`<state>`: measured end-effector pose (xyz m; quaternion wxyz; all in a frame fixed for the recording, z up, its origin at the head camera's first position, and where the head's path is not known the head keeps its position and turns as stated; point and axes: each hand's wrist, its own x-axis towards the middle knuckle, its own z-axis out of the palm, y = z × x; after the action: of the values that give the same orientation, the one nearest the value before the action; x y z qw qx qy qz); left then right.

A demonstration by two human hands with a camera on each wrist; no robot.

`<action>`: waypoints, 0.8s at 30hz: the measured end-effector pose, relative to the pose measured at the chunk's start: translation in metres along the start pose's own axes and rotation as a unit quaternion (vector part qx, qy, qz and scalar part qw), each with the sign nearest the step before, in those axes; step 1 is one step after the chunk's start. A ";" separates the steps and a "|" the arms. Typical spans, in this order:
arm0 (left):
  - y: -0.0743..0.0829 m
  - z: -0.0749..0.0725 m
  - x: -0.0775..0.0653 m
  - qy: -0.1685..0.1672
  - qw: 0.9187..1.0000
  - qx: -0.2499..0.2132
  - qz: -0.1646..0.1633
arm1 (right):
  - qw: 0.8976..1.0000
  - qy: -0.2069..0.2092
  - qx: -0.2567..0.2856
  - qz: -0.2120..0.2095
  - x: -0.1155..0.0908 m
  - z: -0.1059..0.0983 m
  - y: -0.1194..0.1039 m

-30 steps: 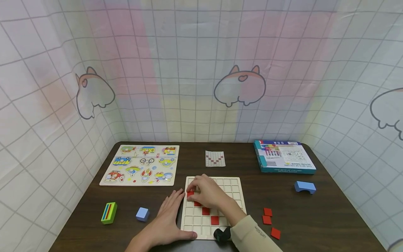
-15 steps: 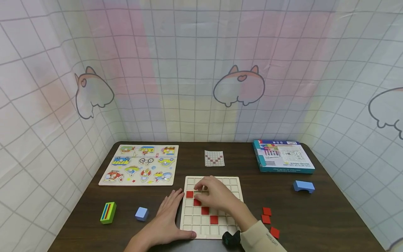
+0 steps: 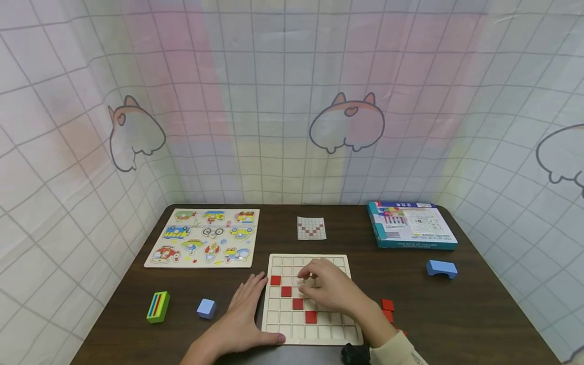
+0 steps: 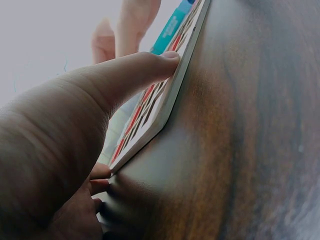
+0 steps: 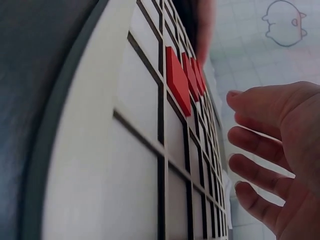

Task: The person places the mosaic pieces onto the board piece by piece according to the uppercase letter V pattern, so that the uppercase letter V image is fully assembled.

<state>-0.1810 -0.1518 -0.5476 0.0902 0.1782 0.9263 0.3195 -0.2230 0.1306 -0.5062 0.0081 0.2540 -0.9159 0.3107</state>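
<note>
A pale gridded board [image 3: 337, 332] lies on the table with red square tiles in a diagonal line of cells, one of them the nearest red tile [image 3: 311, 317]. My left hand [image 3: 242, 324] rests at the board's left side, its fingers spread along that edge and its thumb on the near left corner. In the left wrist view the thumb [image 4: 135, 70] presses on the rim. Over the middle of the board, my right hand [image 3: 330, 286] hovers with fingers loosely bent. Seen from the right wrist, its fingers [image 5: 260, 145] hold nothing and stand apart from the grid.
Loose red tiles [image 3: 388, 305] lie right of the board, partly behind the right forearm. A small pattern card [image 3: 312, 228] is behind it. Around stand a picture puzzle [image 3: 201, 238], a flat box [image 3: 412, 225], a blue arch block [image 3: 441, 269], a blue cube [image 3: 207, 308] and a green block [image 3: 157, 307].
My right hand has let go of the far left red tile, which stays in its cell, and has moved right across the board. My left hand has stayed in place.
</note>
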 end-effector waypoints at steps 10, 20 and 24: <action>0.001 0.001 0.000 0.004 1.000 0.000 0.003 | 1.000 0.008 -0.022 0.011 -0.023 -0.011 0.009; 0.002 0.000 -0.001 0.005 1.000 -0.001 0.000 | 0.999 0.032 -0.027 0.017 -0.047 -0.020 0.024; 0.002 0.000 -0.001 0.004 1.000 0.001 0.000 | 0.999 0.032 -0.028 0.025 -0.053 -0.026 0.029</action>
<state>-0.1798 -0.1504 -0.5462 0.0863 0.1767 0.9269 0.3197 -0.1940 0.1890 -0.5108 0.0365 0.2211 -0.9296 0.2927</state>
